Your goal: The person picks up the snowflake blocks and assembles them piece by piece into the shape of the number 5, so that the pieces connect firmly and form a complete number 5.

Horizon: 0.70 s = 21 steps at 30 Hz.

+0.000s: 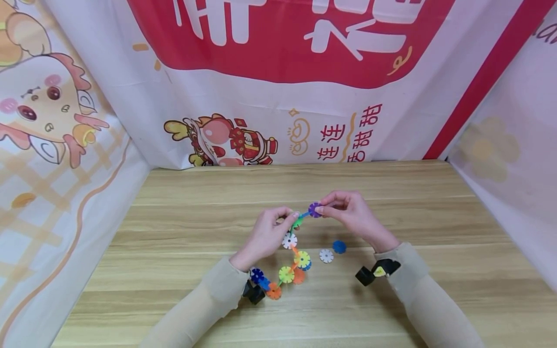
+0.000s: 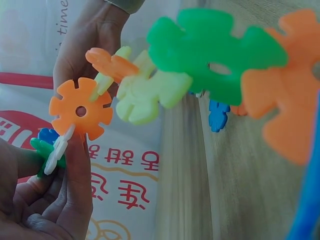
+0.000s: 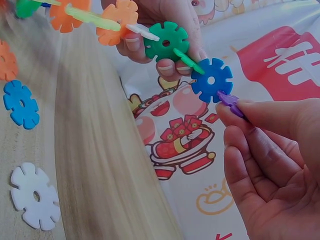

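Head: wood-grain bench (image 1: 196,203), printed cloth (image 1: 143,96) behind. White disc (image 1: 323,258) and blue disc (image 1: 339,247) lie near your notched-disc chain (image 1: 302,263), pinched in your left grip (image 1: 266,235). Left wrist: chain's green disc (image 2: 195,47) masks part of bench. Right wrist: your right grip (image 3: 277,165) clamps a purple disc (image 3: 230,103) against the chain's blue end disc (image 3: 204,89).

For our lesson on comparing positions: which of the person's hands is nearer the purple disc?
Right. The right hand pinches the purple disc; the left hand is off to the disc's left, gripping the chain near a green disc.
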Tool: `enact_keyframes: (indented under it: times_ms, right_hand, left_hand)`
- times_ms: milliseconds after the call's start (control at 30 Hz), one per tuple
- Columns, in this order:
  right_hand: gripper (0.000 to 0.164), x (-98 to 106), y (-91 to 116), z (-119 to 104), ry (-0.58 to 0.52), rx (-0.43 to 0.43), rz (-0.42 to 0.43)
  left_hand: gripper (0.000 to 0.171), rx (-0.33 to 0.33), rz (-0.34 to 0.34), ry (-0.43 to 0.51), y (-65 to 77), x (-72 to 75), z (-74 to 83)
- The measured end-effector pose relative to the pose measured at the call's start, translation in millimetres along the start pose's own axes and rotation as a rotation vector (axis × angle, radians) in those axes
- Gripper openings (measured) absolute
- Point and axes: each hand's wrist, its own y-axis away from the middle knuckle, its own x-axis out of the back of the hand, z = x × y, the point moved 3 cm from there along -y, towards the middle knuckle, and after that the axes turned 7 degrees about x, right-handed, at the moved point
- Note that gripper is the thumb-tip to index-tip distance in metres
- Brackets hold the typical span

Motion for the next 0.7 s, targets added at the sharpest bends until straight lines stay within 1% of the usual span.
enact_keyframes:
  times_ms: [333, 700]
  right_hand:
    - [0.016, -0.9, -1.2, 0.8, -0.024, -0.002, -0.008]
    - [0.017, -2.1, -1.0, 2.7, -0.05, -0.015, -0.014]
  left_hand:
    - [0.021, 0.032, -0.006, 0.001, 1.0, 0.7, 0.1]
    - [0.023, 0.021, -0.009, 0.009, 1.2, 0.5, -0.1]
